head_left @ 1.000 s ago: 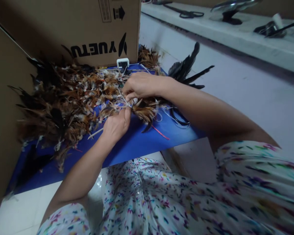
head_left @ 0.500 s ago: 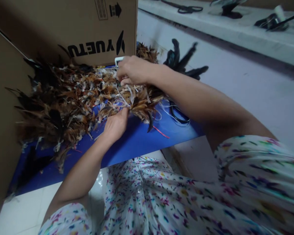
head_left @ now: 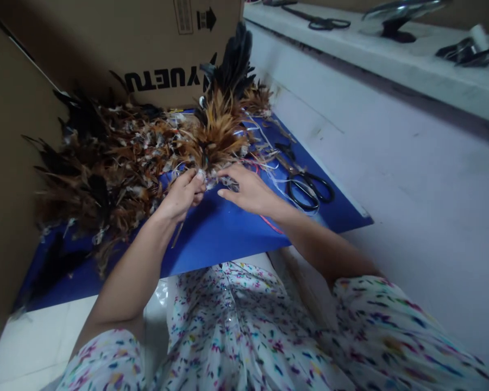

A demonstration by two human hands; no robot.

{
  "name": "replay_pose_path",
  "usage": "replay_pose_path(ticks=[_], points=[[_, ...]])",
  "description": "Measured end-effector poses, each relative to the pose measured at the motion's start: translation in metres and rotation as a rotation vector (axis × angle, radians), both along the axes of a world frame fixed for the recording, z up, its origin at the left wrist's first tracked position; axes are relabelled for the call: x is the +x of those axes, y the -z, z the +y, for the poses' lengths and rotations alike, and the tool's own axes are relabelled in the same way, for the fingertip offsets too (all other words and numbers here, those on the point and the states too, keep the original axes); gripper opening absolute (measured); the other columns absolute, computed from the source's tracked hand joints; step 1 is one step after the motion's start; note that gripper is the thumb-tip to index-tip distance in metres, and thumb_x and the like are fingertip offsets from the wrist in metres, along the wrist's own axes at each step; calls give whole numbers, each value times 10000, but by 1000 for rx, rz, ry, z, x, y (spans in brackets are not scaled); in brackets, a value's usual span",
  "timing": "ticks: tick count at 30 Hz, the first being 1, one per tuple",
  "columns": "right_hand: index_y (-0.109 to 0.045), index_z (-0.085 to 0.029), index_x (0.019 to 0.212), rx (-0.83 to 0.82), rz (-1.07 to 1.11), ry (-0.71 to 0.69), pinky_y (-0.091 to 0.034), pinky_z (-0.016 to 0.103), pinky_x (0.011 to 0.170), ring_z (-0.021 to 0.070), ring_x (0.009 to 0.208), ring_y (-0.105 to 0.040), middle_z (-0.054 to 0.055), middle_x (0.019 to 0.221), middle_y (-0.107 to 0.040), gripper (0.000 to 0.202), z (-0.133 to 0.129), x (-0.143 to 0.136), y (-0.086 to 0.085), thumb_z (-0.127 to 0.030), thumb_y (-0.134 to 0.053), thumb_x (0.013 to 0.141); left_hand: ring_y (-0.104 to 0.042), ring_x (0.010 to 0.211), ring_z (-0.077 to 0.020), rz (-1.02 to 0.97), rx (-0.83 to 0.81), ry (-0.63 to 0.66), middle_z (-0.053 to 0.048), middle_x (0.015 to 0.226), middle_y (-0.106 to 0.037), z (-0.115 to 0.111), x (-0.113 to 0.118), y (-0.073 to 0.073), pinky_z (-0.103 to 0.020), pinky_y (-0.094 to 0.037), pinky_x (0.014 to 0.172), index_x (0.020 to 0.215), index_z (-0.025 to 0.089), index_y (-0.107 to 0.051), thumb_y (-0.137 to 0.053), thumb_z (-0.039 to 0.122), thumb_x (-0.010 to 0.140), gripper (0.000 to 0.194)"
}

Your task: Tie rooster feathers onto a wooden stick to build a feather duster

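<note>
My left hand (head_left: 182, 196) is closed around the pale base of a feather bundle (head_left: 220, 127). The bundle's brown feathers fan away from me, with tall black ones (head_left: 235, 57) at the far end in front of the cardboard box. Beside that base, my right hand (head_left: 248, 190) has thumb and fingers apart. Its fingertips come close to the base; whether they touch it is unclear. A thin brown strip (head_left: 178, 234) hangs below my left hand. Many more brown and black feather bunches (head_left: 118, 157) cover the left part of the blue table (head_left: 224, 239).
Black-handled scissors (head_left: 309, 190) lie to the right of my right hand, among pale strings (head_left: 275, 176) and a pink strand (head_left: 271, 224). A cardboard box (head_left: 155, 32) stands behind the feathers. Along the right wall, a ledge (head_left: 350, 49) carries another pair of scissors (head_left: 326, 23).
My right hand has come back from over the feather pile to beside my left hand and opened. The bundle has swung from pointing right to pointing away from me, uncovering the scissors.
</note>
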State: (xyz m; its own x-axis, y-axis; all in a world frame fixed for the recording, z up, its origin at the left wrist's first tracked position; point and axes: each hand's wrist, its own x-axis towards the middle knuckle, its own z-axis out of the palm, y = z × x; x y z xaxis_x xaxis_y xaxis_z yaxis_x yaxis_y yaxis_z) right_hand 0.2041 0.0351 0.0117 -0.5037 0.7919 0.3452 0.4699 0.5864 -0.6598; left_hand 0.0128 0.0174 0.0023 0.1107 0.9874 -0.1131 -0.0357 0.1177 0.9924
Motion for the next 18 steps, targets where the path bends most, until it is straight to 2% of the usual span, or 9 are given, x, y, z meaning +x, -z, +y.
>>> replay_pose_path(ticks=[2, 4, 8, 11, 12, 15, 18], points=[[-595, -140, 1218, -40, 22, 40, -447, 437, 1034, 259, 1180, -588, 144, 1261, -629, 434, 7, -14, 18, -215, -646, 794, -278, 387, -25, -24, -15, 7, 96, 583, -370, 0, -1, 0, -144, -174, 376, 803, 214, -395, -674, 436, 823, 357], [-566, -115, 1205, -66, 43, 39, -455, 426, 1014, 259, 1150, -592, 158, 1227, -632, 430, 13, -27, 26, -202, -613, 786, -282, 383, -20, -40, -23, 6, 94, 586, -393, 1, -2, -1, -138, -176, 368, 790, 212, -389, -690, 431, 803, 373], [-576, -154, 1025, -165, 204, 17, -492, 367, 885, 208, 935, -626, 83, 1015, -674, 264, 25, -42, 32, -200, -599, 766, -268, 380, -16, -66, -38, 23, 105, 569, -359, 0, -2, -3, -127, -167, 363, 776, 211, -376, -696, 391, 791, 368], [-567, -162, 836, -295, 348, -40, -480, 291, 751, 143, 753, -593, 24, 806, -650, 63, 30, -45, 36, -189, -588, 783, -244, 376, -15, -78, -44, 40, 115, 553, -316, -1, -2, -6, -122, -158, 359, 795, 206, -407, -689, 368, 796, 326], [-556, -163, 776, -344, 372, -54, -465, 275, 709, 127, 696, -573, 11, 732, -627, 48, 30, -45, 37, -195, -576, 806, -239, 376, -15, -79, -44, 42, 116, 551, -312, -1, -1, -6, -122, -153, 357, 802, 203, -419, -687, 367, 798, 314], [-503, -178, 689, -495, 431, -82, -409, 249, 589, 89, 532, -488, -40, 576, -520, 199, 26, -43, 37, -242, -542, 872, -236, 378, -15, -88, -40, 42, 116, 551, -306, 0, -1, -6, -119, -147, 355, 802, 202, -426, -686, 372, 802, 311], [-520, -173, 710, -485, 462, -40, -311, 227, 527, 61, 491, -375, -78, 555, -430, 173, 22, -42, 36, -243, -583, 856, -233, 373, -14, -85, -45, 18, 116, 547, -306, 1, -2, -4, -118, -162, 358, 791, 207, -408, -677, 367, 816, 313]])
